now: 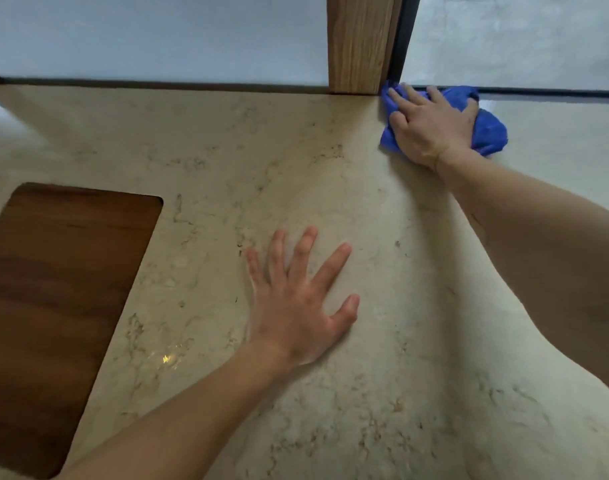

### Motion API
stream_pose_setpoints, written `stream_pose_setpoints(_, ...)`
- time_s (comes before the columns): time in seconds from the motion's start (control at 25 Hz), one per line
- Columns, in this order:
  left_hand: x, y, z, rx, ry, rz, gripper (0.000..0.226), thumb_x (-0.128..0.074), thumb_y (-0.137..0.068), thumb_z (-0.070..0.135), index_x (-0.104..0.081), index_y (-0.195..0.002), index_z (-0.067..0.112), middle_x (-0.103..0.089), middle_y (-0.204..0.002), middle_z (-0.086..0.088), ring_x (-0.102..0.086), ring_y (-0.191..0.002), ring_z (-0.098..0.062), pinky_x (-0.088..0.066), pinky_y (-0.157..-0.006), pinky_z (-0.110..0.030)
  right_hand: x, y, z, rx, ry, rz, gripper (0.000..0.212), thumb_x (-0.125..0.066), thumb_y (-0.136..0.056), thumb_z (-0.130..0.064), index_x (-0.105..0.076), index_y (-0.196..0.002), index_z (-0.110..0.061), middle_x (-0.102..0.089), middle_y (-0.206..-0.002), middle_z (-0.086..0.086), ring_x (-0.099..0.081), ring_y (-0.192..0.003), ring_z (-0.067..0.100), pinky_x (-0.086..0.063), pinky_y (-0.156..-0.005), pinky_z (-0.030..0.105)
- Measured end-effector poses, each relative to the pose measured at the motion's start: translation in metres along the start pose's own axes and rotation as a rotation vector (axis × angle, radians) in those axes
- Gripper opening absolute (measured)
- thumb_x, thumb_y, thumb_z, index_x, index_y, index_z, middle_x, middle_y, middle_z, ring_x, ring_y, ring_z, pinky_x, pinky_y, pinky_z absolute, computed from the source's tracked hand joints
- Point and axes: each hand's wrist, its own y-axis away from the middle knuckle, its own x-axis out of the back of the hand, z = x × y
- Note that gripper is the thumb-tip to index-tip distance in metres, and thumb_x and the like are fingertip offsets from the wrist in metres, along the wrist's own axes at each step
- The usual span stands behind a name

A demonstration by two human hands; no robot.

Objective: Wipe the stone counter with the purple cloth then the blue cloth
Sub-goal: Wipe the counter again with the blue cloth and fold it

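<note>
The pale stone tabletop (331,174) fills the view, a dark wooden inset (60,278) at near left and a wooden post (360,43) at the far edge. The left hand (296,306) rests flat, fingers spread, empty. The right hand (431,129) presses the bunched blue cloth (492,133) beside the post's foot. It looks soft and light, best gripped by its bunched middle. No writing visible; the purple cloth is out of view.

No readable text, labels, brands, numbers or signs anywhere in view.
</note>
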Motion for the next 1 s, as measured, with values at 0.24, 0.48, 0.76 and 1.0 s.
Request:
stream_pose_setpoints(0.24, 0.006, -0.002, 0.001, 0.031, 0.014, -0.019, 0.069, -0.025, -0.083, 0.073, -0.021, -0.149, 0.053, -0.015, -0.164, 0.002, -0.005, -0.15, -0.036, -0.001, -0.114, -0.07, -0.019, 0.112, -0.006, 0.1, 0.02, -0.057, 0.053, -0.013, -0.101, -0.047, -0.009, -0.153, -0.049, -0.01, -0.164, -0.02, -0.008, -0.152, 0.019, -0.007, -0.112, 0.068)
stream_pose_setpoints(0.48, 0.009, 0.008, -0.002, -0.007, 0.022, 0.021, 0.061, -0.027, -0.089, 0.06, -0.035, -0.147, 0.043, -0.031, -0.159, -0.003, -0.02, -0.147, -0.03, -0.009, -0.115, -0.066, -0.056, 0.362, -0.027, 0.087, 0.08, 0.017, 0.051, -0.016, -0.102, -0.051, -0.014, -0.153, -0.05, -0.015, -0.161, -0.023, -0.017, -0.151, 0.018, -0.015, -0.111, 0.066)
stream_pose_setpoints(0.76, 0.013, 0.112, -0.012, -0.124, -0.046, -0.045, 0.052, -0.027, -0.094, 0.051, -0.034, -0.142, 0.033, -0.027, -0.158, -0.006, -0.022, -0.146, -0.03, -0.02, -0.111, -0.064, -0.104, 0.637, -0.089, 0.01, 0.081, 0.041, 0.053, -0.032, -0.098, -0.047, -0.032, -0.151, -0.042, -0.03, -0.157, -0.019, -0.029, -0.147, 0.023, -0.021, -0.111, 0.069)
stream_pose_setpoints(1.0, 0.017, 0.129, -0.055, -0.213, -0.047, -0.085, 0.052, -0.03, -0.096, 0.051, -0.028, -0.146, 0.035, -0.019, -0.161, -0.006, -0.014, -0.148, -0.03, -0.013, -0.113, -0.067, -0.129, 0.693, -0.171, -0.176, 0.032, -0.006, 0.053, -0.015, -0.102, -0.048, -0.039, -0.148, -0.04, -0.034, -0.157, -0.016, -0.034, -0.144, 0.024, -0.02, -0.106, 0.074)
